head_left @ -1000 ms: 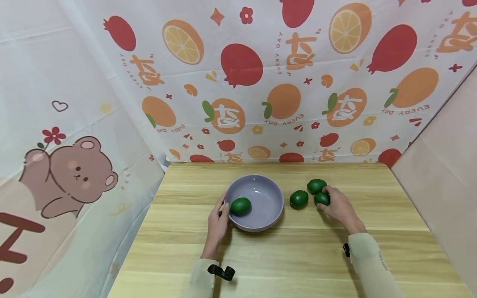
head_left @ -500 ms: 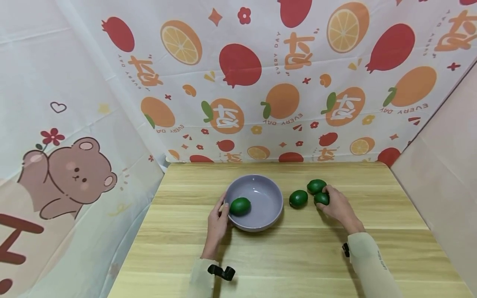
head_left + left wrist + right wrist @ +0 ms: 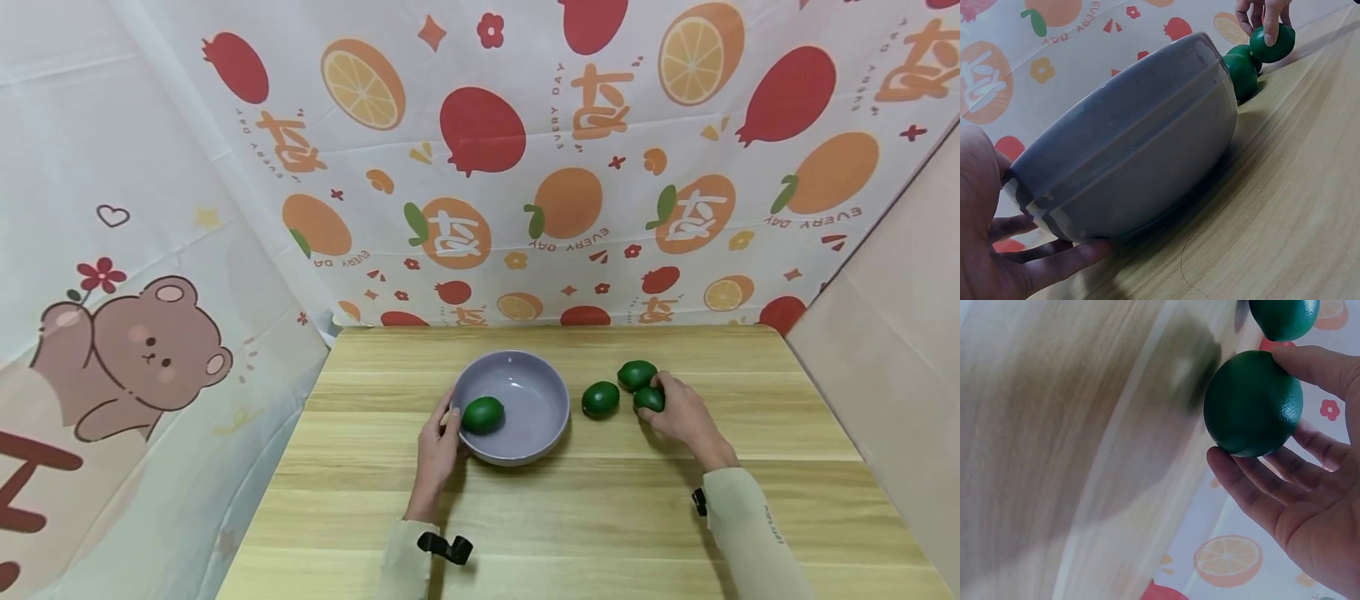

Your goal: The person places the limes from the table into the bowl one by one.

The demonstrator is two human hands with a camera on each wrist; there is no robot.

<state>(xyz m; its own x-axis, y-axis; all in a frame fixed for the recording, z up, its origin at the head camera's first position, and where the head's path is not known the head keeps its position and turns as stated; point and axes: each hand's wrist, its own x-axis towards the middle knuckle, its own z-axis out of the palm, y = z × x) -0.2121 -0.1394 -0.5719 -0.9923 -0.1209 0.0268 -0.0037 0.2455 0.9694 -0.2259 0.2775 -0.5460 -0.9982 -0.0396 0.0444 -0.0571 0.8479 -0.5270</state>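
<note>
A slick grip with close neighbours

In the right hand (image 3: 686,418) I have a glossy dark-green oval lime (image 3: 1252,405), at three o'clock from the bowl as the head camera sees it. The thumb presses one side and the fingers bend in against the other, spread only as wide as the fruit. I can't tell whether it sits on the wood or just off it. I judge the smooth, rounded skin the main danger: an uneven squeeze could squirt it loose.

Just beside it, at eleven o'clock, is a second green oval lime (image 3: 637,375); I can't make out contact. A knock could set that one rolling. At nine o'clock lies a third green oval lime (image 3: 601,400), which a low sweep could shunt into the bowl.

Further toward nine stands the glazed lavender-grey round bowl (image 3: 534,417), a fourth green oval lime (image 3: 483,415) inside its nine-o'clock side. My left hand (image 3: 438,448) grips it at eight, thumb by the rim, fingers reaching under the wall; lifting there could tip it.

The pale wood-grain table (image 3: 555,525) looks too smooth to stop a runaway.
</note>
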